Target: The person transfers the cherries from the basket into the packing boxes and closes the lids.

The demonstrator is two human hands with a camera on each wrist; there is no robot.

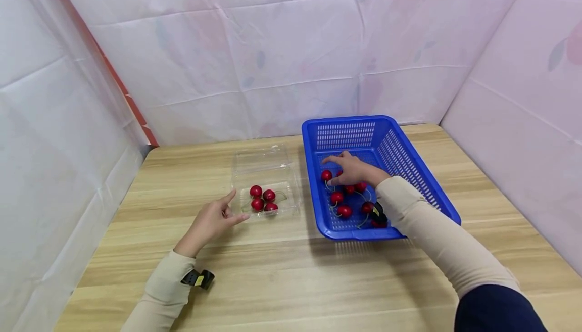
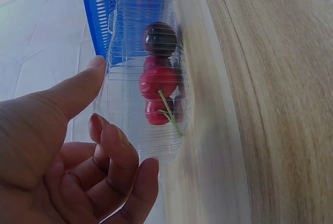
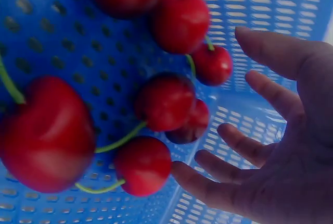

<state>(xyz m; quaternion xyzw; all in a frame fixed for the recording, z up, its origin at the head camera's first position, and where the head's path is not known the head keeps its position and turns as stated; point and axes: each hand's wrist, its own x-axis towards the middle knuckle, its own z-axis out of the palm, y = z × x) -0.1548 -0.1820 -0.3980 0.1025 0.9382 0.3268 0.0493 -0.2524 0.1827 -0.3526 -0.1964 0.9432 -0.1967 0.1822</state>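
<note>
Clear clamshell (image 1: 284,183) (head): left; four cherries (image 1: 256,192) inside; lid (image 1: 262,161) laid back far, probably for access.
Blue basket (image 1: 314,193): right, with more cherries (image 1: 337,197).
Left hand (image 2: 52,138) (left wrist): loose beside clamshell, perhaps for steadying.
Right hand (image 3: 296,148) (right wrist): fingers spread, gripping nothing.

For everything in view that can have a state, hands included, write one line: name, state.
Clear plastic hinged box: lid open.
Four shiny round red cherries: lying in the box.
Blue perforated plastic basket: upright, open-topped, holding more red cherries.
Left hand: beside the box, holding nothing; contact unclear.
Right hand: reaching into the basket, fingers spread, holding nothing.
</note>
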